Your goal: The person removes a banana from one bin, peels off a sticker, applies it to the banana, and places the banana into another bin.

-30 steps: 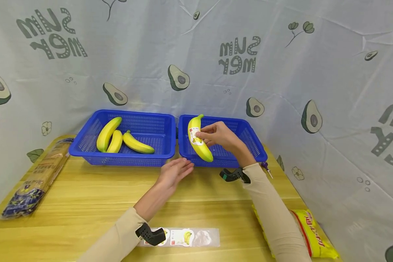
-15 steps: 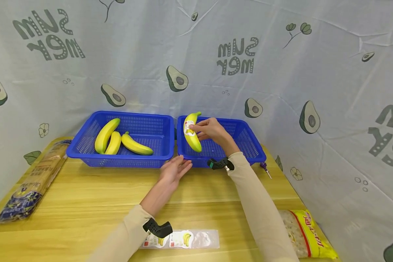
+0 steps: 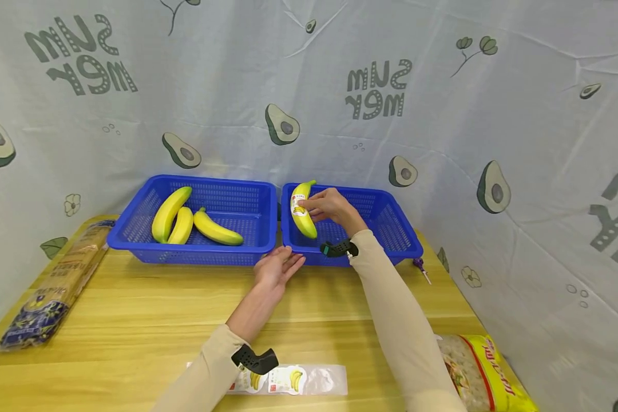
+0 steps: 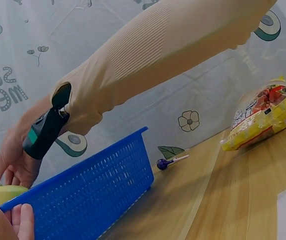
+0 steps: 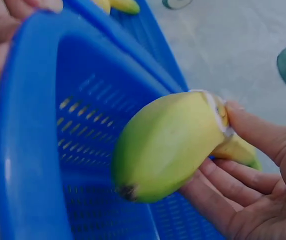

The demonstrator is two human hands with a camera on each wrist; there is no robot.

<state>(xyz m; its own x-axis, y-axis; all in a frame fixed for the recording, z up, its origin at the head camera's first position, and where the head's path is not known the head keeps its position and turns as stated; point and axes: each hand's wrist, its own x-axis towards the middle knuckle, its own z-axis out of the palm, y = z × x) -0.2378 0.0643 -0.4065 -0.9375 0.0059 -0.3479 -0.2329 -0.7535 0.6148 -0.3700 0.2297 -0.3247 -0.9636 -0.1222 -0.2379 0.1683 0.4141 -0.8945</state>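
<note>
The right hand (image 3: 333,206) holds a stickered banana (image 3: 303,220) over the right blue basket (image 3: 391,226), whose near left corner the left hand (image 3: 274,270) grips.

I wear long beige sleeves: the left sleeve (image 3: 198,375) comes in at the bottom of the head view, left of centre, the right sleeve (image 3: 399,320) right of centre. Each carries a black, bent clip near the cuff; the left clip (image 3: 254,359) has small holes, the right clip (image 3: 338,249) a green patch (image 4: 32,136). Fine ribbing (image 4: 140,47) shows on the right sleeve, top centre of the left wrist view.
</note>
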